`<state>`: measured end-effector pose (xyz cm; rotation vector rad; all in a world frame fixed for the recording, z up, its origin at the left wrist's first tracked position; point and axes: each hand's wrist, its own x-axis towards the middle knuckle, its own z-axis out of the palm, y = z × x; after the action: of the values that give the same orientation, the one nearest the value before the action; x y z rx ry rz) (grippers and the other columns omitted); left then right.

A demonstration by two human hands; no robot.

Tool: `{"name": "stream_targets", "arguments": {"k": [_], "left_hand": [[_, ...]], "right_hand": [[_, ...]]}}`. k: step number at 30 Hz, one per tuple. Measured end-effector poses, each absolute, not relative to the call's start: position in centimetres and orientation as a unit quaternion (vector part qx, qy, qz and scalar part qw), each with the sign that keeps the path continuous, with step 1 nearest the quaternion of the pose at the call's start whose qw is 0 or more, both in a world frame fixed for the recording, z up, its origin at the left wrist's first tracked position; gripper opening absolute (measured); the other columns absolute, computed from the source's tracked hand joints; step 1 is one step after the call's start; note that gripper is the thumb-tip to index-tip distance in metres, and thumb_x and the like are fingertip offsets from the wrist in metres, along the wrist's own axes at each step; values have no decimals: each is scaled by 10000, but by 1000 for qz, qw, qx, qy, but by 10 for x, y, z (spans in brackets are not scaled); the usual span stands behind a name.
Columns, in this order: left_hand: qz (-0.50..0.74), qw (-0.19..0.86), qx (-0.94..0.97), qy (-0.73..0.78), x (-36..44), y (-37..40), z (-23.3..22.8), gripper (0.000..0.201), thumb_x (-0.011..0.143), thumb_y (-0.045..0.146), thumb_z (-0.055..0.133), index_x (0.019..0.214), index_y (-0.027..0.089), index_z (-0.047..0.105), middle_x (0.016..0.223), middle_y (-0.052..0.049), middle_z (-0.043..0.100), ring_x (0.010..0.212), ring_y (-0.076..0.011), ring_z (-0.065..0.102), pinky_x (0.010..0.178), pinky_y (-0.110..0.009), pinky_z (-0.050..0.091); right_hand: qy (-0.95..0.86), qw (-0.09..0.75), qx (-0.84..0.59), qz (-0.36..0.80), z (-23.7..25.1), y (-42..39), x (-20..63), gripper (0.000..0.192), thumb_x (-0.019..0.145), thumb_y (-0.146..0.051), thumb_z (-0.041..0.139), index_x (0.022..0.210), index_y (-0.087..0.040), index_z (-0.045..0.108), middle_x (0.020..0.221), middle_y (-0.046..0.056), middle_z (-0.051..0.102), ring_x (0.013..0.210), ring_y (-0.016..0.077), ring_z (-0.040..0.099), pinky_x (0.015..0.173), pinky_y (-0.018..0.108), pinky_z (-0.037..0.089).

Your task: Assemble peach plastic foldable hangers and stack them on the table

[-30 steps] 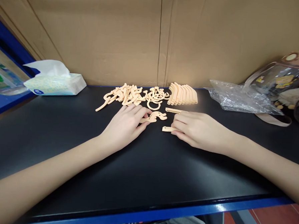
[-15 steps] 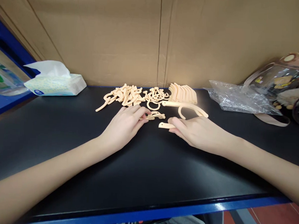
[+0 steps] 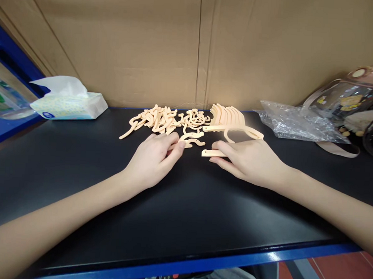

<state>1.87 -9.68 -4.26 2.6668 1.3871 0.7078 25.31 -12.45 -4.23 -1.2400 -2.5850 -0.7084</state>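
Head view: you are joining pale peach plastic hook pieces at frame centre.
Your left hand (image 3: pixel 152 156) pinches 1 small curved hook piece (image 3: pixel 191 140); your right hand (image 3: pixel 246 159) grasps a long hanger-shaped strip (image 3: pixel 233 130) with flat tab (image 3: pixel 211 153). Next, line them up over the black tabletop (image 3: pixel 182 214), near the loose pile (image 3: pixel 162 119).

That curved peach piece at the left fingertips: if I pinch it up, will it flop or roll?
The curved piece looks thin and flat, so it probably stays stiff and won't roll. It seems light, so the left hand may slide it on the smooth black table.
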Motion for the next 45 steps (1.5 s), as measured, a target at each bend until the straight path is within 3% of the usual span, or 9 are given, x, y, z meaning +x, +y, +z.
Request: {"name": "stream_targets", "arguments": {"k": [3, 6, 14, 20, 23, 27, 30, 38, 45], "left_hand": [[215, 33, 865, 453, 17, -98, -42, 494, 947, 523, 306, 583, 198, 388, 539, 14, 482, 565, -156, 488, 591, -285, 365], [208, 46, 860, 464, 17, -99, -42, 552, 967, 508, 238, 587, 195, 488, 552, 3, 548, 573, -163, 541, 562, -276, 348], [177, 41, 856, 483, 17, -98, -46, 305, 977, 381, 272, 904, 234, 528, 665, 39, 596, 615, -161, 568, 585, -253, 352], [213, 55, 864, 453, 16, -99, -45, 242, 974, 282, 246, 890, 220, 465, 731, 27, 573, 624, -147, 539, 595, -250, 376], [198, 56, 866, 457, 18, -103, -43, 292, 988, 361, 238, 904, 224, 482, 718, 34, 582, 634, -148, 563, 584, -246, 371], [180, 34, 890, 418, 20, -104, -44, 346, 927, 547, 381, 991, 222, 480, 823, 17, 639, 693, -168, 616, 576, -240, 380], [167, 16, 912, 375, 20, -103, -48, 321, 948, 518, 360, 959, 217, 472, 894, -1, 657, 734, -174, 632, 572, -235, 380], [128, 50, 926, 353, 22, -107, -47, 254, 982, 426, 318, 918, 214, 444, 808, 7, 651, 646, -159, 613, 547, -231, 375], [102, 47, 929, 352, 21, -106, -46, 232, 977, 398, 306, 861, 218, 393, 636, 38, 574, 511, -154, 547, 495, -226, 322]], "right_hand": [[-873, 110, -415, -232, -44, -124, 254, 412, 992, -427, 317, 978, -190, 653, 714, 29, 699, 590, 137, 586, 505, 278, 228], [-873, 119, -412, -234, -44, -124, 254, 390, 993, -408, 336, 1006, -193, 662, 719, 12, 702, 599, 130, 598, 518, 282, 255], [-873, 134, -400, -245, -45, -124, 255, 322, 982, -349, 385, 1031, -209, 671, 711, 2, 686, 628, 135, 605, 556, 271, 291], [-895, 134, -383, -188, -47, -122, 257, 308, 979, -292, 392, 1126, -214, 652, 790, 27, 707, 670, 136, 618, 544, 258, 303], [-903, 142, -382, -136, -49, -122, 257, 300, 972, -295, 417, 1170, -232, 634, 819, 15, 714, 705, 133, 636, 552, 246, 337], [-907, 153, -382, -91, -48, -123, 255, 310, 970, -286, 427, 1199, -217, 625, 865, 20, 724, 740, 136, 656, 599, 245, 391], [-905, 163, -389, -53, -46, -126, 254, 313, 965, -301, 441, 1206, -214, 620, 914, 23, 726, 789, 144, 665, 648, 249, 424], [-916, 171, -359, -55, -45, -130, 250, 331, 967, -250, 395, 1187, -154, 622, 818, 45, 702, 745, 164, 651, 662, 268, 438], [-926, 171, -328, -69, -50, -129, 251, 323, 960, -226, 397, 1185, -114, 599, 859, 57, 701, 741, 178, 656, 653, 284, 462]]}}
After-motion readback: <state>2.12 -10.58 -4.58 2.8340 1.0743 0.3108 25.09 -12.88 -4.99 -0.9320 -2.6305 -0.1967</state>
